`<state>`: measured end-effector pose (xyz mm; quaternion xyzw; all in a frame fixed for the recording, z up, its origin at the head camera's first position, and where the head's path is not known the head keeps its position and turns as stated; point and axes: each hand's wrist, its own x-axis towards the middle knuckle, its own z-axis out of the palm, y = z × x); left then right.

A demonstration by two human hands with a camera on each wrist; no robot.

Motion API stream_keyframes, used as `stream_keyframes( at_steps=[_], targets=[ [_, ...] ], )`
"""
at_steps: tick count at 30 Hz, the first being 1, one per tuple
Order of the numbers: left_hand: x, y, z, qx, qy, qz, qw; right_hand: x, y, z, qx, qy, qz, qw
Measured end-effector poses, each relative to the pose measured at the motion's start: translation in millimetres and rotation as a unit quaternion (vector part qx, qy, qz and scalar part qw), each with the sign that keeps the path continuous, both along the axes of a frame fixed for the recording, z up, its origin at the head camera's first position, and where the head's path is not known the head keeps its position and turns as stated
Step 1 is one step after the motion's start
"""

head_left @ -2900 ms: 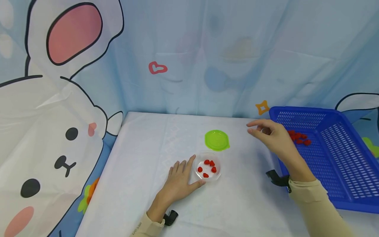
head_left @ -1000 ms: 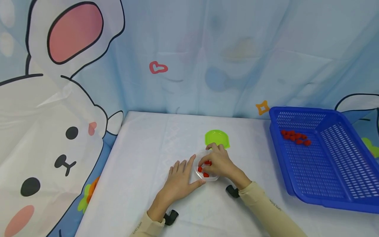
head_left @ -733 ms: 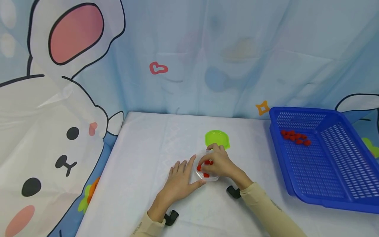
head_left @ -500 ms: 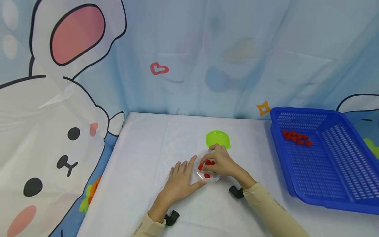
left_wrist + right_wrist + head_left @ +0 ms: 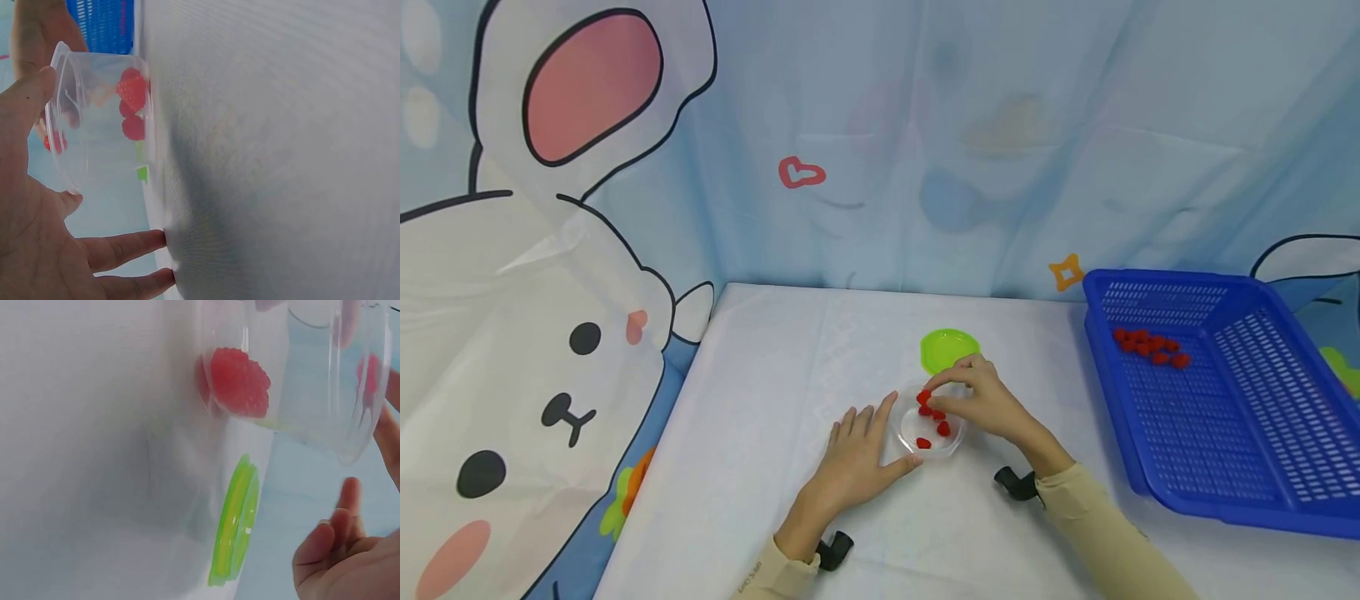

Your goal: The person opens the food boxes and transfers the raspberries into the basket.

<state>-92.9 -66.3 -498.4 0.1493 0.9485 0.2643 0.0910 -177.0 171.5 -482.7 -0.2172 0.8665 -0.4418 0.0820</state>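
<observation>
Several red raspberries (image 5: 943,428) lie in a clear plastic tub (image 5: 904,440) on the table. My left hand (image 5: 853,467) lies spread on the tub's left, thumb and index finger touching its rim. In the left wrist view two other fingertips rest on the white cloth. My right hand (image 5: 981,404) is over the tub's far right side, pinching one raspberry (image 5: 924,397) between thumb and index finger. That raspberry (image 5: 55,142) shows near rim height in the left wrist view. Behind the tub lies a green lid (image 5: 947,348), its near right edge partly covered by my right hand.
A blue perforated basket (image 5: 1225,467) stands at the right of the table. More raspberries (image 5: 1142,343) are grouped near its far left corner. A blue cartoon-printed curtain (image 5: 880,233) hangs behind the white-clothed table (image 5: 760,400).
My right hand came from beside the basket into the tub, took hold of its leftmost raspberry, and has since lifted and shifted up and right with it. My left hand stays put.
</observation>
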Motion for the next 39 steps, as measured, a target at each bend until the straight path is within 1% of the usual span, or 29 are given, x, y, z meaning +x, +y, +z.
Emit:
stream_keyframes(
  at_steps=[3, 5, 9, 13, 19, 23, 25, 29, 33, 36, 39],
  targets=[
    [-0.2, 0.3, -0.1, 0.0, 0.001, 0.0, 1.0, -1.0, 3.8, 1.2, -0.036, -0.004, -0.011, 0.9993],
    [-0.3, 0.4, -0.1, 0.0, 0.001, 0.001, 1.0, -1.0, 6.4, 2.3, -0.048, 0.002, -0.019, 0.9986],
    [-0.3, 0.6, 0.2, 0.002, 0.0, 0.002, 1.0, 0.2, 10.6, 7.9, -0.061, 0.01, -0.038, 0.9974],
    [-0.6, 0.7, 0.4, 0.002, -0.001, 0.003, 1.0, 2.1, 15.1, 17.7, -0.066, 0.015, -0.056, 0.9962],
    [-0.2, 0.8, 0.9, 0.008, -0.006, 0.005, 0.9999, 7.5, 26.8, 38.1, -0.066, 0.026, -0.074, 0.9948],
    [0.1, 0.8, -0.3, 0.009, -0.004, 0.005, 0.9999, 13.4, 39.8, 60.7, -0.063, 0.034, -0.083, 0.9939],
    [0.2, 1.1, -0.8, 0.01, -0.002, 0.004, 0.9999, 16.1, 50.0, 73.3, -0.057, 0.042, -0.095, 0.9929],
    [0.6, 1.6, -0.5, 0.012, 0.0, 0.003, 0.9999, 19.8, 77.2, 98.0, -0.044, 0.043, -0.131, 0.9894],
    [0.6, 1.6, 0.1, 0.01, 0.003, 0.005, 0.9999, 18.2, 109.2, 117.4, -0.026, 0.02, -0.178, 0.9835],
    [0.5, 1.6, 0.2, 0.01, 0.002, 0.006, 0.9999, 12.4, 135.1, 125.1, 0.002, 0.0, -0.217, 0.9762],
    [0.5, 1.9, 0.0, 0.012, 0.0, 0.006, 0.9999, 1.7, 162.7, 125.3, 0.027, -0.015, -0.242, 0.9698]
  ],
)
